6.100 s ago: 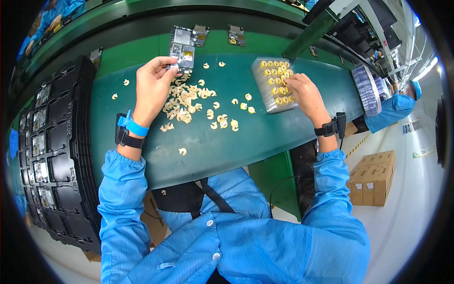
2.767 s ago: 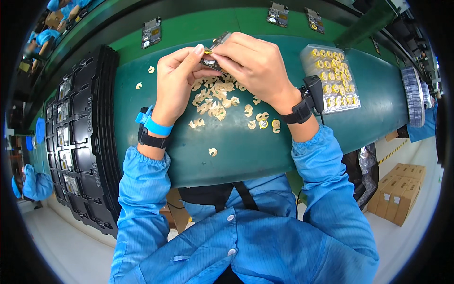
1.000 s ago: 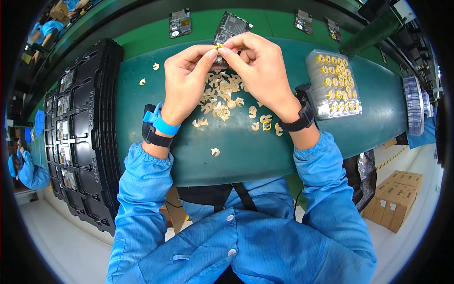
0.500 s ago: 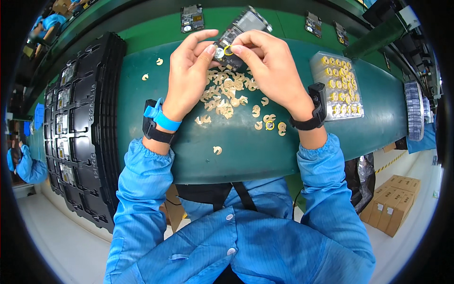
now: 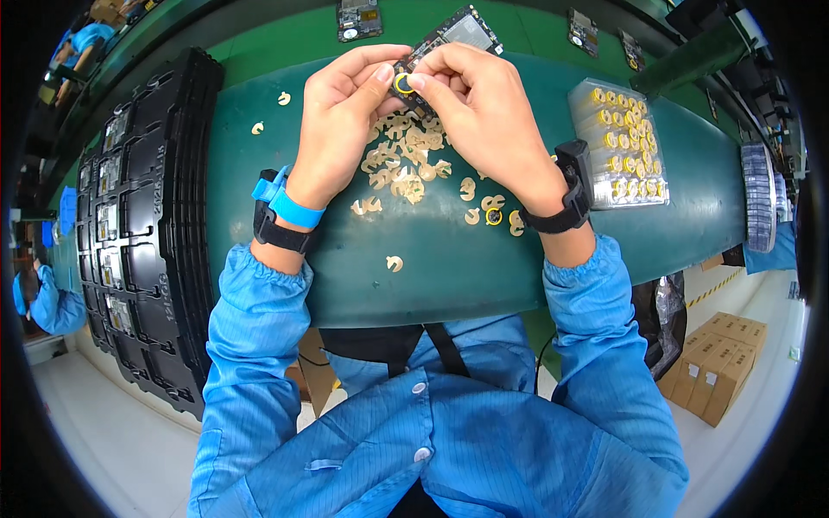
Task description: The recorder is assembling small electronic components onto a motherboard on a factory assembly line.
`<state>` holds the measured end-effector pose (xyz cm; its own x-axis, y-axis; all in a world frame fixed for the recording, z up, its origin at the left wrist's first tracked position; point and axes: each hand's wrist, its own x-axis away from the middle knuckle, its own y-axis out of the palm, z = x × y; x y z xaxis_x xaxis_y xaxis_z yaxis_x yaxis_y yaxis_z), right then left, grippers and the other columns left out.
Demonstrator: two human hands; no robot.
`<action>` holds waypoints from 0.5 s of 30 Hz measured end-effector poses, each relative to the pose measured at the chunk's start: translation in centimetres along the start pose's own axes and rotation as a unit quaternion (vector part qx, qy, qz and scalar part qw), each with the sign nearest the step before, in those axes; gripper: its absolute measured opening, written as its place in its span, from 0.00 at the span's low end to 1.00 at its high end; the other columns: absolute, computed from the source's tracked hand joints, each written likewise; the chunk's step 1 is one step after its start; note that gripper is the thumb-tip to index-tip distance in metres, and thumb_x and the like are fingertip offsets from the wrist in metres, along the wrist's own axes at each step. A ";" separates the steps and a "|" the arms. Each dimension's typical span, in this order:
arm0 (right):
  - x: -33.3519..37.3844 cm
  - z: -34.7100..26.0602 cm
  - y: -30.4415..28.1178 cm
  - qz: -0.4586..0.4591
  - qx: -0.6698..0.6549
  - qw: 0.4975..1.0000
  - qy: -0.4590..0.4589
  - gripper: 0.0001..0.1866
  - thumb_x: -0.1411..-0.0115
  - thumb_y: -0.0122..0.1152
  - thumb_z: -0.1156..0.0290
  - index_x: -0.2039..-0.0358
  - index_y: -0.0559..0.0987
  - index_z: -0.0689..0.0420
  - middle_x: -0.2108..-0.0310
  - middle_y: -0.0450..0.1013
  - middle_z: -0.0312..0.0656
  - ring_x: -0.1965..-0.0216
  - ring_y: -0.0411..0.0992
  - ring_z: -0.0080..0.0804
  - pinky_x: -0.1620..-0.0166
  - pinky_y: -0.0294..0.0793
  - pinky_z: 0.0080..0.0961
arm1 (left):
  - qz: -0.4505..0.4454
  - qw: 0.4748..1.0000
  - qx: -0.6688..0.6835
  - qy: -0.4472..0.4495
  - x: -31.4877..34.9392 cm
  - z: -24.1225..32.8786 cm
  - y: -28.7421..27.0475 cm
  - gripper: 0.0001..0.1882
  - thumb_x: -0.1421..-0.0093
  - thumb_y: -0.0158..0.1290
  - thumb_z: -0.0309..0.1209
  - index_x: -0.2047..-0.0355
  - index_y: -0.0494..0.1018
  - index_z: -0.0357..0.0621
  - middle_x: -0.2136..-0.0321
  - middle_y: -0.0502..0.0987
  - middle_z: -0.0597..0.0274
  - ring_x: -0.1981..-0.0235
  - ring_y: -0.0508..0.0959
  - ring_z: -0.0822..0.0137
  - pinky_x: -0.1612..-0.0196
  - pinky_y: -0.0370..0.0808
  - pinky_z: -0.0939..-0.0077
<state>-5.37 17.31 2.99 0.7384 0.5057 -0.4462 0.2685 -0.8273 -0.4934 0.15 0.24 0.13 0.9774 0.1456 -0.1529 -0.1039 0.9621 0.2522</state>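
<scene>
Circuit board [image 5: 462, 36] pinched in left fingers [image 5: 382, 74]; right fingers [image 5: 420, 82] nearly together at yellow-rimmed piece [image 5: 403, 84], grip unclear.

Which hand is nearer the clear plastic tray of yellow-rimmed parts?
Right. The right hand is at the circuit board, left of the clear plastic tray; the left hand is also there, but farther left.

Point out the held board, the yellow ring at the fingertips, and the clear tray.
Held board [image 5: 460, 33]: head view, upper grey section.
Yellow ring [image 5: 397, 85]: head view, left rim.
Clear tray [image 5: 588, 131]: head view, left side.
</scene>
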 end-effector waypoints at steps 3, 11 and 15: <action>0.0 0.3 0.2 0.012 0.001 1.000 -0.018 0.08 0.37 0.66 0.73 0.64 0.80 0.66 0.77 0.73 0.38 0.78 0.64 0.20 0.73 0.64 0.23 | -0.006 1.000 0.012 0.003 -0.1 -0.1 0.0 0.16 0.28 0.51 0.28 0.43 0.75 0.36 0.58 0.82 0.65 0.58 0.80 0.79 0.56 0.79 0.85; 0.1 -0.3 0.2 0.013 0.021 1.000 0.002 0.08 0.40 0.63 0.73 0.68 0.81 0.66 0.73 0.76 0.49 0.71 0.77 0.45 0.66 0.75 0.37 | -0.006 1.000 0.008 0.008 0.1 0.1 0.0 0.16 0.27 0.51 0.28 0.43 0.75 0.36 0.56 0.82 0.62 0.56 0.81 0.76 0.54 0.80 0.83; 0.1 -0.2 0.5 0.032 0.027 0.999 -0.005 0.07 0.41 0.63 0.73 0.68 0.81 0.65 0.73 0.76 0.48 0.72 0.76 0.46 0.66 0.74 0.38 | -0.008 1.000 0.013 0.009 0.1 0.1 0.1 0.16 0.27 0.51 0.28 0.43 0.75 0.36 0.56 0.82 0.62 0.56 0.82 0.76 0.54 0.80 0.83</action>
<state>-5.02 16.91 2.87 0.7467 0.4549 -0.4853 0.1875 -0.8440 -0.5025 0.23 0.32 0.21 0.9753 0.1354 -0.1744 -0.0838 0.9578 0.2749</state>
